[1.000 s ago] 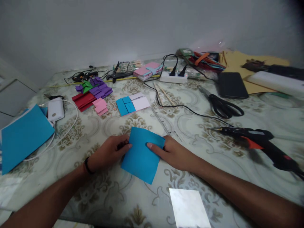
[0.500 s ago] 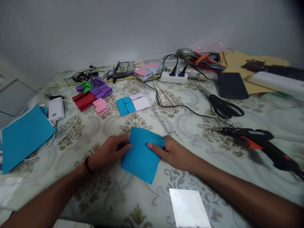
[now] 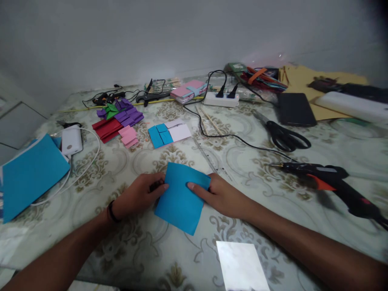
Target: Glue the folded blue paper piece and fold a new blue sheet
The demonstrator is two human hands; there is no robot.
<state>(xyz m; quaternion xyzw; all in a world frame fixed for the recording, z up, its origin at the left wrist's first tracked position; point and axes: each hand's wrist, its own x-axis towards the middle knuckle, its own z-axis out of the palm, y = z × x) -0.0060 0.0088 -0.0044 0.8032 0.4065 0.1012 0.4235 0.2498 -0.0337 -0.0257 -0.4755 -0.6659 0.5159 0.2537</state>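
Note:
A rectangular sheet of blue paper (image 3: 181,204) is held tilted just above the patterned tablecloth (image 3: 136,250). My left hand (image 3: 141,194) pinches its left edge, thumb tip at the border and the other fingers partly behind it. On the right side, my right hand (image 3: 221,194) grips the sheet with its thumb flat on the front and the fingers hidden underneath. A white sheet of paper (image 3: 242,266) lies near the front edge, below my right forearm. Beyond the hands sit small folded blue pieces (image 3: 160,134) and white pieces (image 3: 180,131).
At the right lie a glue gun (image 3: 330,173), black scissors (image 3: 285,133) and a black tablet-like slab (image 3: 296,109). A clear ruler (image 3: 209,155) and a power strip (image 3: 221,100) with a cable stand behind. Leftward are blue sheets (image 3: 36,173), a white power bank (image 3: 72,139) and folded papers (image 3: 109,129).

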